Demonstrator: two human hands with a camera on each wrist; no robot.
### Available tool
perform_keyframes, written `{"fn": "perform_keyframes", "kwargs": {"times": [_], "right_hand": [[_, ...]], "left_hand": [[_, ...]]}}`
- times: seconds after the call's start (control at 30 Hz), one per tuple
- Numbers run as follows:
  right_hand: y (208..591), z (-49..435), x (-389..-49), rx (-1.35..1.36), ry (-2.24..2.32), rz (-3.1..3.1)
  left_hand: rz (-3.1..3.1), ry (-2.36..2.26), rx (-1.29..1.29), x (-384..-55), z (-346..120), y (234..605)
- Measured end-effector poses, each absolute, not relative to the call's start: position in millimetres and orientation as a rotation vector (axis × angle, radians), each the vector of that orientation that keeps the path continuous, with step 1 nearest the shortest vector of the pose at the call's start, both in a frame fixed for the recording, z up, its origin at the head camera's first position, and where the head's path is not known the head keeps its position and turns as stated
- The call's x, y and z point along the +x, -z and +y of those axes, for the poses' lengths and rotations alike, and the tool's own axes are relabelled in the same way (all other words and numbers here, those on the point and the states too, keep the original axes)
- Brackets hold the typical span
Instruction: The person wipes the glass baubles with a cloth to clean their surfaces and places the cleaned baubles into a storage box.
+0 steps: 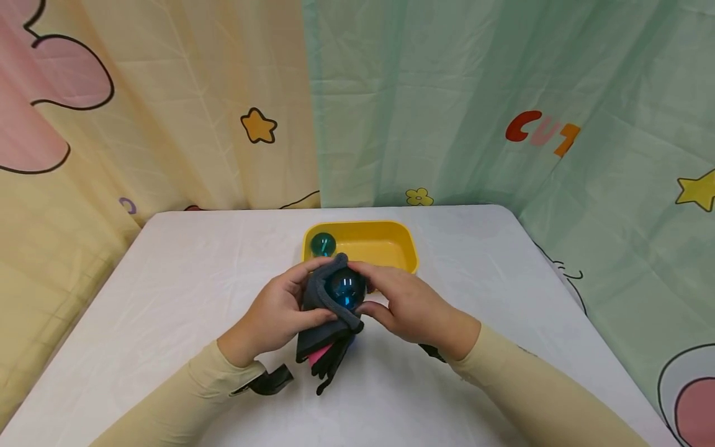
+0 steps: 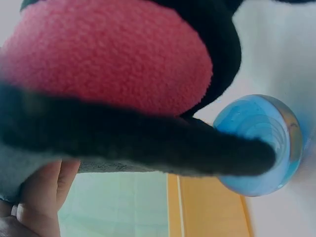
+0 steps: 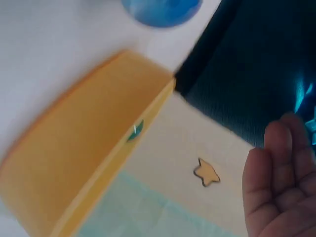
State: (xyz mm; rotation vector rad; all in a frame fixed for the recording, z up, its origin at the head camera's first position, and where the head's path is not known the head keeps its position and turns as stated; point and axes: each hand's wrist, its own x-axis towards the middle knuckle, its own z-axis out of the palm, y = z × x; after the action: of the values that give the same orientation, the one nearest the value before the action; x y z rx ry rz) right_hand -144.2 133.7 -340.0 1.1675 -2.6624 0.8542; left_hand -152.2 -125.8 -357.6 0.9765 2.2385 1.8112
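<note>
At the left, the yellow curtain [image 1: 212,74] hung beyond the white bench [image 1: 212,248]. Your left grip [image 1: 279,313] held the grey cloth [image 1: 315,332], its thumb along the near face. Pink fleece [image 2: 113,54] and black strips [image 1: 329,363] showed at the cloth's near end, above the bench. The green ball [image 1: 323,244] lay in the left end of the yellow tray [image 1: 368,226], on the far side of the cloth. The dark ball [image 1: 346,288] sat at the cloth's mouth, whose rim curved round its left side. A blue ball [image 2: 261,116] showed past the near end, partly hidden by a strip. Your right grip [image 1: 413,304] held the dark ball from the right, thumb near, fingers far. The green curtain [image 1: 609,248] hung rightmost.
</note>
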Motion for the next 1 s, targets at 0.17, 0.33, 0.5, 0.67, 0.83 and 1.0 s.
{"fn": "perform_keyframes", "kwargs": {"times": [0.17,0.33,0.5,0.67,0.83,1.0], "right_hand": [[341.8,131.1,-141.6,1.0,-1.295,-2.772],[343.6,130.2,-140.3,1.071,-1.197,-2.715],[340.3,130.9,-140.5,1.162,-0.787,-2.665],[339.7,132.0,-141.2,1.138,-0.689,-2.626],[342.3,131.2,-141.6,1.021,-1.253,-2.791],[342.6,130.2,-141.3,1.027,-1.271,-2.818]], "left_hand": [[2.223,-1.815,0.986,-151.8,-123.8,358.5],[2.276,-1.798,0.976,-151.9,-124.0,358.5],[2.278,-1.813,0.948,-152.7,-126.3,357.5],[2.261,-1.804,0.951,-153.0,-125.1,358.1],[2.261,-1.79,0.951,-152.7,-123.3,359.8],[2.28,-1.783,0.949,-152.4,-123.8,361.8]]}}
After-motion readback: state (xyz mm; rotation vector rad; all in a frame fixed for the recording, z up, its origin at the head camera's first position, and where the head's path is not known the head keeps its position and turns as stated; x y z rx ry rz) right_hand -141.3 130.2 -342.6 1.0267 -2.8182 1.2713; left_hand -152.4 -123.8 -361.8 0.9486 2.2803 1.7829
